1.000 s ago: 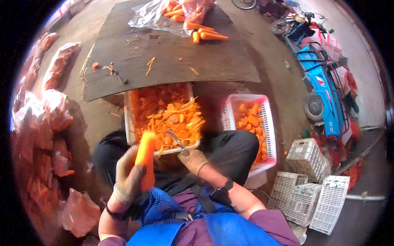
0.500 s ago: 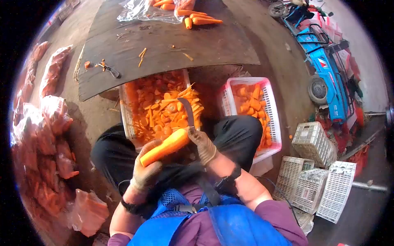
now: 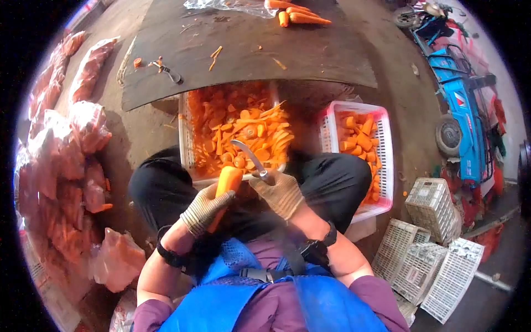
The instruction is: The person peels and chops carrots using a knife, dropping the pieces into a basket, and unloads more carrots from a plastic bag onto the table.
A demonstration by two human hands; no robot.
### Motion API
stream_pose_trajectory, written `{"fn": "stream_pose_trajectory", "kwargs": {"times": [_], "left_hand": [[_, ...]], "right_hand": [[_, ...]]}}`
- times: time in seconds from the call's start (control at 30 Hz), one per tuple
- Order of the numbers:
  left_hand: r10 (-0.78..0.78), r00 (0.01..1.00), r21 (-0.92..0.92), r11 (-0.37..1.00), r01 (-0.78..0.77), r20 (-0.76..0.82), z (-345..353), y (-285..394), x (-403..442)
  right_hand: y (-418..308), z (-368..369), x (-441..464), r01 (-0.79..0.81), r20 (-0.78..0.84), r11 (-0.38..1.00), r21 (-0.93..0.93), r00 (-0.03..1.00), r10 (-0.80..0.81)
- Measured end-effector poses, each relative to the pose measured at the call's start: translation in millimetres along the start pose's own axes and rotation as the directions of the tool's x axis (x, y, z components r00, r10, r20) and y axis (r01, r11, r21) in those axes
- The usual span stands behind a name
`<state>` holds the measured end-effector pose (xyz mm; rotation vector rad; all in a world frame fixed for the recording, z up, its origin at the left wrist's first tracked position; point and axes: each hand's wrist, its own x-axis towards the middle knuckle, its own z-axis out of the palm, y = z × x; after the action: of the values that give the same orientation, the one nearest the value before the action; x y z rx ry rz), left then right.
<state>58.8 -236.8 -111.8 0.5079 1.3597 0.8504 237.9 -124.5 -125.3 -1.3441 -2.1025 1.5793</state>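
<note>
On my feed, the thick orange carrot (image 3: 229, 181) sits in the gloved left hand (image 3: 208, 210), fingers curled round its middle. Long axis runs away from the body, upper end leaning slightly right, toward the gloved right hand (image 3: 279, 193). That one is closed round the handle of a curved metal knife (image 3: 251, 156), blade angling up-left beyond the carrot's upper end (looks apart, depth hard to judge). Ahead, between the knees, I see a white plastic crate (image 3: 186, 141) of orange strips and round slices; to the right, a pink-and-white slotted basket (image 3: 389, 152) of chunky carrot pieces (image 3: 362, 139).
</note>
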Motion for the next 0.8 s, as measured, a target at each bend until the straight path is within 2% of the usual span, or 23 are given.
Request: {"fn": "stream_pose_trajectory", "kwargs": {"times": [0.03, 0.13, 0.23, 0.3, 0.33, 0.47, 0.57, 0.67, 0.8], "left_hand": [[-0.078, 0.997, 0.059, 0.995, 0.078, -0.006, -3.6, 0.0, 2.4], [0.069, 0.997, 0.092, 0.994, -0.066, -0.03, -1.2, -10.6, 9.3], [0.081, 0.994, 0.144, 0.987, -0.069, -0.077, 2.8, -8.7, 11.3], [0.128, 0.988, 0.075, 0.99, -0.121, -0.089, 6.5, -8.1, 12.7], [0.149, 0.984, 0.041, 0.989, -0.145, -0.099, 8.0, -7.7, 12.7], [0.059, 0.997, 0.017, 0.998, -0.058, -0.055, 4.5, -4.2, 15.4], [0.02, 0.998, 0.06, 0.998, -0.017, -0.065, 5.5, -1.1, 16.4], [0.051, 0.996, 0.021, 0.999, -0.049, -0.073, 5.0, -4.9, 20.5], [0.14, 0.979, 0.333, 0.939, -0.085, -0.145, 6.4, 4.0, 19.7]], "right_hand": [[2.8, 1.6, -0.2, 0.025, -0.025, 0.996, -0.088, 0.999, -0.028], [2.7, 5.5, -0.5, 0.094, -0.06, 0.965, -0.245, 0.992, -0.112], [3.0, 8.1, 1.5, 0.133, -0.078, 0.925, -0.356, 0.982, -0.171], [8.6, 11.3, 3.4, 0.144, -0.104, 0.891, -0.43, 0.973, -0.208], [11.7, 12.8, 4.1, 0.142, -0.086, 0.891, -0.432, 0.977, -0.197], [17.2, 14.5, 5.9, 0.161, -0.033, 0.889, -0.428, 0.98, -0.194], [19.1, 15.1, 8.5, 0.17, -0.027, 0.884, -0.436, 0.979, -0.201], [21.2, 15.5, 11.4, 0.166, -0.026, 0.853, -0.494, 0.978, -0.206], [23.2, 16.7, 14.2, 0.151, -0.025, 0.833, -0.533, 0.981, -0.194]]}}
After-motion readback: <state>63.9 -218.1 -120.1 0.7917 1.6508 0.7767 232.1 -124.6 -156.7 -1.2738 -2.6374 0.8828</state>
